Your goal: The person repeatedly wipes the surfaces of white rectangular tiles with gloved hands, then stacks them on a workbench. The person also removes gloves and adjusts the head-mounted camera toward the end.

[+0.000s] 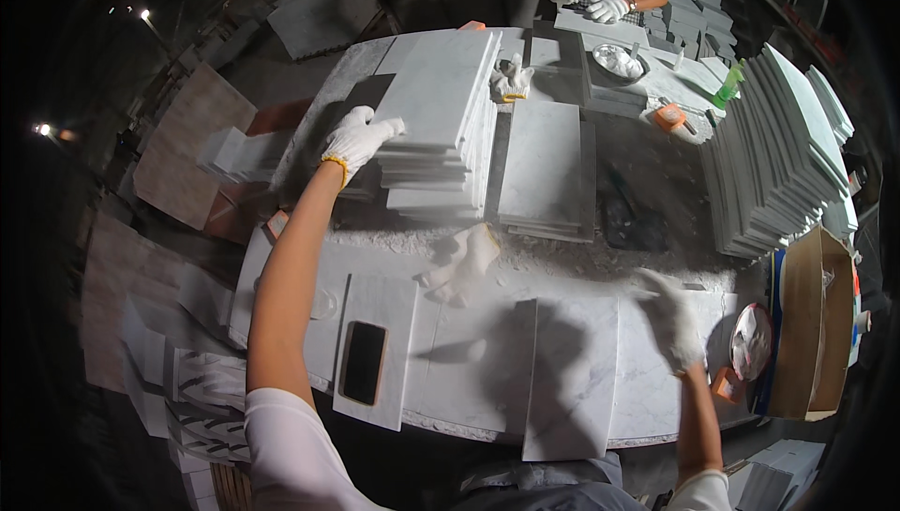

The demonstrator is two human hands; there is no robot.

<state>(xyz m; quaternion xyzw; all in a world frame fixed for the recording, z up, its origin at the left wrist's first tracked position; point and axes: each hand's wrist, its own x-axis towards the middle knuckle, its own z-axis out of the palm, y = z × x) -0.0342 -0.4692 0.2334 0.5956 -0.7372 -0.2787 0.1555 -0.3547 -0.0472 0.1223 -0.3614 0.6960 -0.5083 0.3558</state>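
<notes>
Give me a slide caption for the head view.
Gloved left hand at a stack of marble-like slabs; gloved right hand blurred near a cardboard box.

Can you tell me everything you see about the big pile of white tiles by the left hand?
The pile of tiles is made of flat, whitish rectangles that look like stone, with faint grey marks. They lie flat on top of each other, but unevenly, so some edges stick out. It stands on the dusty table, left of a lower pile. The left hand, in a white glove, touches the top tile's left edge near the front corner.
</notes>
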